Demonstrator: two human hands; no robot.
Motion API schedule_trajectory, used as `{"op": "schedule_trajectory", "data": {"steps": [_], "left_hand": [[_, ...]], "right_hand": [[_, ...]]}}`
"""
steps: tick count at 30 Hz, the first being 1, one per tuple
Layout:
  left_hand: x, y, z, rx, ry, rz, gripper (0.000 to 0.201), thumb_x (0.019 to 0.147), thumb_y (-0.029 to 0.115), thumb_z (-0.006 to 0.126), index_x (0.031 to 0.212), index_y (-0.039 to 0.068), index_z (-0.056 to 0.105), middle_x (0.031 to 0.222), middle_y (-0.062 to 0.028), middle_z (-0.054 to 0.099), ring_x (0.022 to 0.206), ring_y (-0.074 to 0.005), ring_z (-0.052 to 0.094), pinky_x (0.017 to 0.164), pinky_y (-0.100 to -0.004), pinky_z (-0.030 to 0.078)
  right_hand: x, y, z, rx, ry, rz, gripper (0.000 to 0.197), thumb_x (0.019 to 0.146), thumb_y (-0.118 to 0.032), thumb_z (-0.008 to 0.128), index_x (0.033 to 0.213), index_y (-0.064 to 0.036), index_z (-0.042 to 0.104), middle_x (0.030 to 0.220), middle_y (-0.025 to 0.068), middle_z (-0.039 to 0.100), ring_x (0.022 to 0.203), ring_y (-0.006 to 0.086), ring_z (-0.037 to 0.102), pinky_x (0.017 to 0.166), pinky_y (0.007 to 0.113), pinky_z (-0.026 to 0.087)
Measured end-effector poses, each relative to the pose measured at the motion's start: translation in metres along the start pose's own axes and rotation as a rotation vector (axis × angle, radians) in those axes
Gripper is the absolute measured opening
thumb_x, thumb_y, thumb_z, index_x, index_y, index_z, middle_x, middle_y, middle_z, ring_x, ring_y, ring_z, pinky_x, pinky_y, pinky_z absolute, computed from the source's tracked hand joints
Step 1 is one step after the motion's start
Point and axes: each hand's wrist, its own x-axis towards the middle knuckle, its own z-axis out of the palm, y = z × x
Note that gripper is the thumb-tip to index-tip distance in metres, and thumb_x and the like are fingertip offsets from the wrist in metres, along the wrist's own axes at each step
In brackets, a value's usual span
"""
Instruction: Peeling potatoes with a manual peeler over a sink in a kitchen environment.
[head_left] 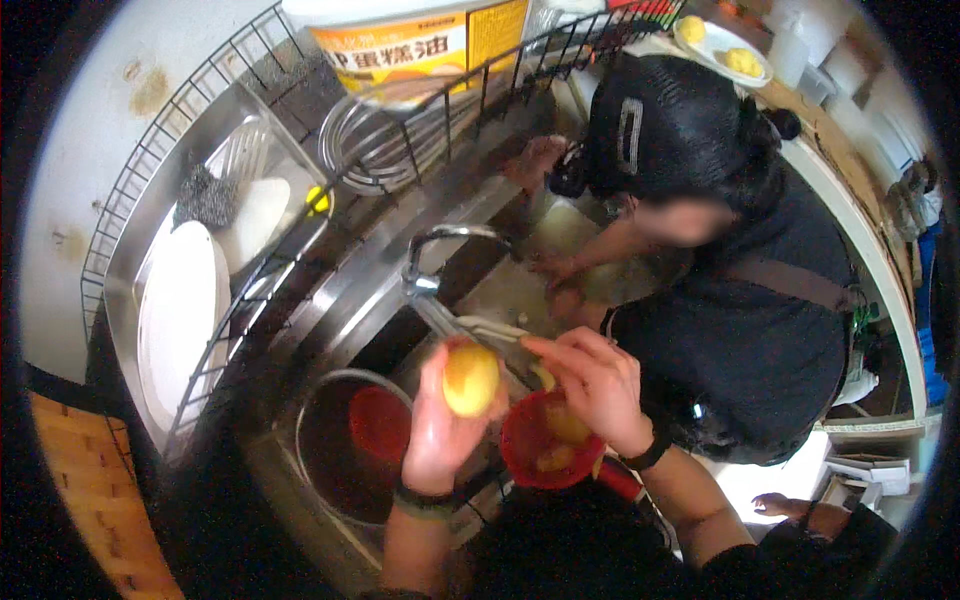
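Note:
My left hand [447,425] is wrapped round a yellow, peeled-looking potato [470,381], held up over the sink's front edge. To its right, my right hand [600,385] has its fingers drawn together at the end of a slim pale implement [492,328]; its exact kind is not clear. Below both hands sits a red bowl [520,455] with yellow potato pieces [568,425] in it. On the left stands a large metal pot [312,425] with a red, rounded thing [380,424] inside. The faucet [425,283] rises just beyond my left hand.
Close on the right, a co-worker in black [740,330] bends over the sink, hands low in it. A black wire rack [490,80] at the back holds plates [180,320], a whisk [365,145] and a tub [410,50]. A plate of yellow food [715,40] lies far right.

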Motion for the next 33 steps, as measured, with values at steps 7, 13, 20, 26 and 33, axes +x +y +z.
{"op": "schedule_trajectory", "data": {"steps": [7,13,20,26,33], "left_hand": [[0.011,0.005,-0.011,0.025,0.01,0.035,0.044,0.097,0.045,0.032,0.105,0.008,0.054,0.096,-0.0071,0.062,0.079,-0.0201,0.058,0.064,-0.0334,0.046],[-0.005,-0.003,0.008,0.16,0.007,0.219,0.034,0.094,0.04,0.041,0.1,0.009,0.056,0.089,-0.0092,0.061,0.067,-0.0208,0.054,0.057,-0.0333,0.042],[0.008,0.005,-0.015,-0.114,-0.085,0.095,0.038,0.096,0.037,0.043,0.119,0.008,0.053,0.115,-0.012,0.059,0.103,-0.0274,0.057,0.091,-0.0431,0.045],[0.01,-0.003,-0.01,-0.017,0.019,0.134,0.035,0.096,0.036,0.042,0.117,0.009,0.05,0.113,-0.0124,0.059,0.095,-0.0264,0.059,0.079,-0.0402,0.049],[-0.016,-0.004,0.015,0.137,-0.067,0.279,0.033,0.093,0.039,0.048,0.113,0.013,0.054,0.105,-0.0068,0.061,0.1,-0.0224,0.059,0.076,-0.0358,0.05]], "right_hand": [[-0.007,-0.016,-0.003,0.107,-0.014,-0.095,0.04,0.072,-0.008,0.062,0.107,-0.027,0.068,0.081,0.0014,0.06,0.07,0.0213,0.062,0.06,0.035,0.052],[-0.016,0.023,0.02,0.116,-0.068,0.209,0.027,0.079,-0.009,0.06,0.101,-0.0195,0.07,0.083,0.0064,0.061,0.068,0.0273,0.061,0.058,0.036,0.051],[-0.012,-0.013,-0.002,-0.037,0.054,-0.205,0.038,0.07,-0.015,0.06,0.104,-0.0293,0.069,0.083,-0.0011,0.057,0.07,0.018,0.057,0.059,0.032,0.049],[-0.01,-0.02,-0.007,-0.206,0.091,-0.271,0.043,0.071,-0.018,0.057,0.108,-0.0357,0.066,0.082,-0.0032,0.055,0.069,0.0143,0.054,0.057,0.03,0.046],[0.001,0.005,0.006,0.048,-0.063,0.188,0.027,0.078,-0.014,0.061,0.102,-0.0247,0.069,0.082,0.0028,0.059,0.067,0.0234,0.061,0.057,0.036,0.051]]}}
